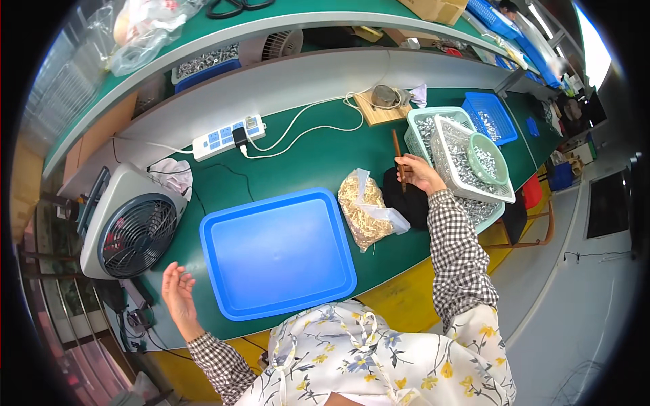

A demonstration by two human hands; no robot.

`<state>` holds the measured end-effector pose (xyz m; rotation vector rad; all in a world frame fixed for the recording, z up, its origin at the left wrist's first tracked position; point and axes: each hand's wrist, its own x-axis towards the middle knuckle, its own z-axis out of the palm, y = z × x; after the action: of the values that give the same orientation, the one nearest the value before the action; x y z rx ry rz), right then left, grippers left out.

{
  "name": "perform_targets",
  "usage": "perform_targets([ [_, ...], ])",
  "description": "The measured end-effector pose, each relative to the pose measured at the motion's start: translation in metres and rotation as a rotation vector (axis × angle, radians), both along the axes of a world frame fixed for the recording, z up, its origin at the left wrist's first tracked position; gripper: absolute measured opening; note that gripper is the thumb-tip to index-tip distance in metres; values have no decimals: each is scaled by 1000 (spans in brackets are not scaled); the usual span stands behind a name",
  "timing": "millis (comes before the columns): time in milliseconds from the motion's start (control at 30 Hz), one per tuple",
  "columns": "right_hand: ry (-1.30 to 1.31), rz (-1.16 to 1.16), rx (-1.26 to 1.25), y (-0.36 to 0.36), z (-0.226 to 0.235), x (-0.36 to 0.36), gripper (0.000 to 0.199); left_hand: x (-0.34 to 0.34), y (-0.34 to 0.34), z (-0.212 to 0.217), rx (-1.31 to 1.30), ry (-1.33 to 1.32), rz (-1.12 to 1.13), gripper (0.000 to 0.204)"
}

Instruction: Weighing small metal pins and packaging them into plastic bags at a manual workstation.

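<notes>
My right hand (421,174) is closed round a slim brown stick (396,143), which looks wooden and stands nearly upright. Below that hand lies a black cloth-like item (399,196). A clear plastic bag (365,210) full of small brass-coloured parts rests just left of it. My left hand (179,292) hangs near the table's front left edge, holding nothing, its fingers loosely bent and apart. Between the two hands sits a blue tray (277,260) with a bare bottom. Right of my right hand are stacked baskets (450,152) of small silvery metal parts.
A grey box fan (139,227) stands at the left. Behind the tray are a white power strip (227,137) with cables and a wooden board (380,108) bearing a round metal piece. A blue basket (491,118) is at the far right. A shelf (298,26) spans the back.
</notes>
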<state>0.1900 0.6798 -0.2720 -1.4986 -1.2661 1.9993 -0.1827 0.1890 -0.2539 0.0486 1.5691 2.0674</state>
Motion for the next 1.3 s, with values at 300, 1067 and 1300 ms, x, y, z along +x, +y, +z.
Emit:
perform_targets([
  [300, -447, 152, 456, 39, -83, -54, 107, 44, 32, 20, -108, 33, -114, 23],
  [1067, -606, 428, 918, -137, 45, -9, 21, 182, 270, -51, -22, -343, -1111, 32],
  [1300, -283, 80, 544, -170, 20, 3, 19, 189, 271, -52, 71, -556, -1015, 32],
])
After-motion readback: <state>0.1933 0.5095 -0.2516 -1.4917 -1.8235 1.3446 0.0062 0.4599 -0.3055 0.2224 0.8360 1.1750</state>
